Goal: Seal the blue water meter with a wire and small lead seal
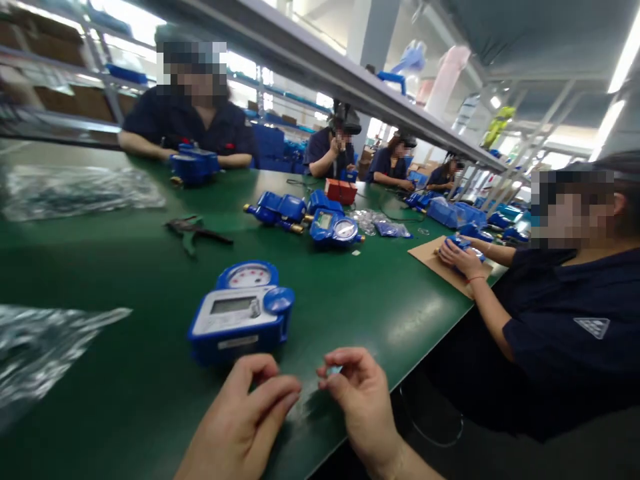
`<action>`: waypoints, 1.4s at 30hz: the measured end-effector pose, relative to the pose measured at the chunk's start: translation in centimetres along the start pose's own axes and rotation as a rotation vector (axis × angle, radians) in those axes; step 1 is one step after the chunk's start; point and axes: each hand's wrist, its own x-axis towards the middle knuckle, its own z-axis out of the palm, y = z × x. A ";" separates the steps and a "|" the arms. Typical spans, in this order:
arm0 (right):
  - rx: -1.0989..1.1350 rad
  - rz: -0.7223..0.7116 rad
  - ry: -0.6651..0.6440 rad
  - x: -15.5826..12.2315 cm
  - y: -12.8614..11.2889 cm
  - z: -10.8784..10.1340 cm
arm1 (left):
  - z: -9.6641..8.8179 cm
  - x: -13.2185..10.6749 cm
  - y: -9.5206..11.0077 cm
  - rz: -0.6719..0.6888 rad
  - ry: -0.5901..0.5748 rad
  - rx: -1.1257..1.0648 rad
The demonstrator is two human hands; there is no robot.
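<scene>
– Fingers (356,357) of the right hand (367,408) are pinching a pale blue piece (334,369). And the left hand (245,413)?
– Its thumb and forefinger are pressing together; I cannot tell whether they are holding anything.
– Where is the blue meter (235,327) sitting?
– Just beyond the left hand, on the green table (360,300).
– Any containers?
– One clear bag (37,353) is lying near left, another bag (83,190) far left, their contents showing only as blur; a smaller bag (404,233), far and right of centre, is holding something purple (388,229).

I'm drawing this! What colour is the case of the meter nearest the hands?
Blue case, head view.
</scene>
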 end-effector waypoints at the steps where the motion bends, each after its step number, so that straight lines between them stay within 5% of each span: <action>1: 0.018 0.013 -0.003 -0.2 0.0 0.1 | 0.0 0.0 0.2 0.003 0.028 0.005; 8: 0.158 0.073 -0.098 -0.8 0.7 0.7 | -0.5 -0.1 1.0 0.082 0.097 -0.021; 13: 0.197 0.089 -0.117 -1.0 0.9 1.3 | -0.3 -0.8 1.1 -0.048 0.059 -0.168; 21: -0.112 -0.002 -0.185 -1.2 1.6 -0.3 | -0.6 -0.5 1.5 -0.092 0.033 -0.228; 42: -0.401 -0.145 -0.345 -1.1 0.2 0.0 | -0.7 -0.8 1.6 -0.055 0.005 -0.180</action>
